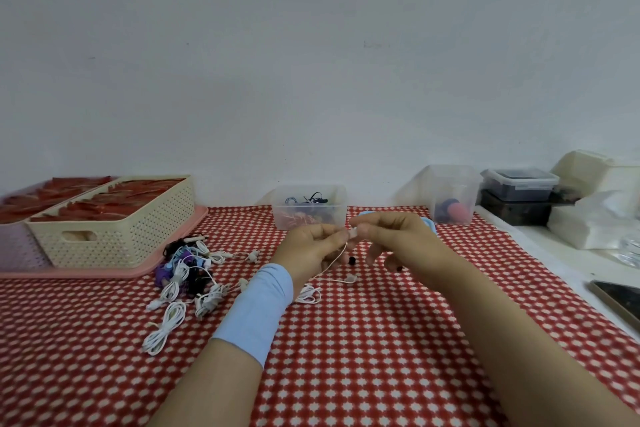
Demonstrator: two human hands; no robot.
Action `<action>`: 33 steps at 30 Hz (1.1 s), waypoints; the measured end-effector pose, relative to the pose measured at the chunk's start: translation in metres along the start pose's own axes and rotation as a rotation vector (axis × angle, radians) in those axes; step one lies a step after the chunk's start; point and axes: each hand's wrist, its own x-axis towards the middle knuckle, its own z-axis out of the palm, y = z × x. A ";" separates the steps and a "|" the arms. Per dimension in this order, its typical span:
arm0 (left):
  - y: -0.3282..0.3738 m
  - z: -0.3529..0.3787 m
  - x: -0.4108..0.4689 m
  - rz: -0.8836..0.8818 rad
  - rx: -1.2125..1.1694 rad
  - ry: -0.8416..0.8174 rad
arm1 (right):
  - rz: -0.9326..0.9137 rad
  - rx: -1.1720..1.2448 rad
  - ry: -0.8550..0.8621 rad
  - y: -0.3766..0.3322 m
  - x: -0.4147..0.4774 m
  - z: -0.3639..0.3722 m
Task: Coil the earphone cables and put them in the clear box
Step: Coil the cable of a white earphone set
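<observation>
My left hand [310, 250] and my right hand [391, 239] meet above the red checked cloth, and both pinch one white earphone cable [334, 262] between their fingertips. The cable hangs down from the fingers and trails onto the cloth, where its earbud [350, 278] and a loose loop [308, 296] lie. Just behind my hands stands the clear box [309, 206] with several dark and red cables inside. A pile of tangled white, black and purple earphones [187, 279] lies to the left of my left wrist, which wears a light blue band.
A cream perforated basket [114, 225] with red packets sits on a pink tray [104, 272] at the left. A second clear tub [450, 196], dark lidded containers [519, 184] and white packages stand at the back right. A phone [616, 298] lies at the right edge.
</observation>
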 end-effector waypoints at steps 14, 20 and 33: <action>0.000 -0.004 -0.004 0.065 0.193 -0.067 | 0.263 0.106 -0.161 0.011 0.006 -0.006; 0.004 -0.003 -0.004 0.047 0.147 -0.019 | 0.156 -0.229 0.149 0.003 0.004 -0.026; 0.004 -0.005 -0.008 0.065 0.376 -0.045 | 0.226 -0.936 0.015 0.029 0.012 -0.052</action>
